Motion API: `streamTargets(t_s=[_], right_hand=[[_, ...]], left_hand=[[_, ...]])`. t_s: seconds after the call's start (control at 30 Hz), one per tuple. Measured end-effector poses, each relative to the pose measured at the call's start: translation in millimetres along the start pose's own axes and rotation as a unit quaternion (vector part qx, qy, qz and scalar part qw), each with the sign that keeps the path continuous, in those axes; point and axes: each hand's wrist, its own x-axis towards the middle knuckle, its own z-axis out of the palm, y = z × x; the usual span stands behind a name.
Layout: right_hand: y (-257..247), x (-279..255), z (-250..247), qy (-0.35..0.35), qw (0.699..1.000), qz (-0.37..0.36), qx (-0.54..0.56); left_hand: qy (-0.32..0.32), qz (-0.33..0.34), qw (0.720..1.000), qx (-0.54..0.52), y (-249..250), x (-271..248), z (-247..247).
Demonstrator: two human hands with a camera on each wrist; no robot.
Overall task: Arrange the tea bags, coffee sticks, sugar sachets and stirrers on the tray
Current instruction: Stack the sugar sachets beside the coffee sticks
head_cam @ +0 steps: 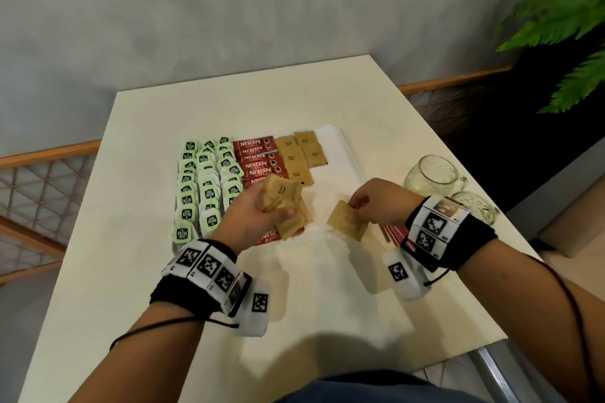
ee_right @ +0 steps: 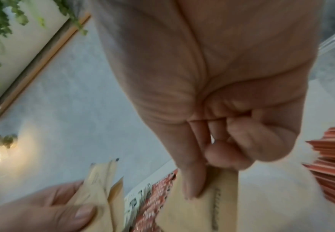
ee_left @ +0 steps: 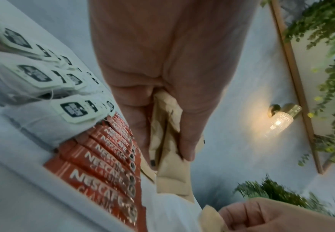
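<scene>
A white tray [head_cam: 343, 154] on the table holds three columns of green-tagged tea bags [head_cam: 204, 186], a column of red coffee sticks [head_cam: 258, 157] and several brown sugar sachets [head_cam: 299, 157] in rows. My left hand [head_cam: 262, 209] grips a bundle of brown sugar sachets [head_cam: 284, 203] above the tray's near middle; the left wrist view shows the bundle [ee_left: 168, 157] between thumb and fingers. My right hand [head_cam: 366, 203] pinches a single sugar sachet [head_cam: 347, 221] just above the tray; its fingertips [ee_right: 192, 188] press the sachet [ee_right: 202, 208].
A fan of red stirrers [head_cam: 396, 234] lies under my right wrist at the tray's right edge. Two glass mugs [head_cam: 432, 175] stand on the table to the right. A fern [head_cam: 563, 20] hangs over the far right corner.
</scene>
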Motion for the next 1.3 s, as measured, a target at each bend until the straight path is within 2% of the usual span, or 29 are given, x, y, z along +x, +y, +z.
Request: streamTargets(t_s=[0.13, 0.33, 0.47, 0.8, 0.93, 1.0, 1.07, 1.17, 1.2, 1.3], right_hand=[[-11, 35, -11, 0.064, 0.991, 0.036, 0.111], [-19, 86, 0, 0.157, 0.966, 0.110, 0.173], [-22, 100, 7, 0.151, 0.969, 0.130, 0.146], [-23, 113, 13, 0.167, 0.967, 0.112, 0.154], [-18, 111, 15, 0.179, 0.957, 0.116, 0.195], [-21, 105, 17, 0.196, 0.948, 0.091, 0.234], [-31, 92, 20, 0.159, 0.944, 0.025, 0.289], [-46, 72, 22, -0.001, 0.947, -0.042, 0.318], [-47, 68, 24, -0.032, 0.948, -0.057, 0.310], [-43, 64, 23, -0.026, 0.946, -0.066, 0.316]], left_hand=[[0.004, -0.008, 0.999, -0.047, -2, 10, -20], [0.009, -0.030, 0.994, -0.102, -6, 26, -32], [0.002, -0.037, 0.992, -0.118, -12, 35, -36], [-0.009, -0.067, 0.985, -0.161, -24, 46, -36], [-0.018, -0.068, 0.983, -0.171, -24, 45, -32], [-0.019, -0.067, 0.983, -0.173, -23, 44, -29], [-0.022, -0.068, 0.982, -0.176, -20, 43, -26], [-0.028, -0.062, 0.982, -0.178, -13, 40, -21], [-0.028, -0.062, 0.982, -0.178, -11, 39, -20], [-0.026, -0.070, 0.979, -0.189, -7, 37, -19]])
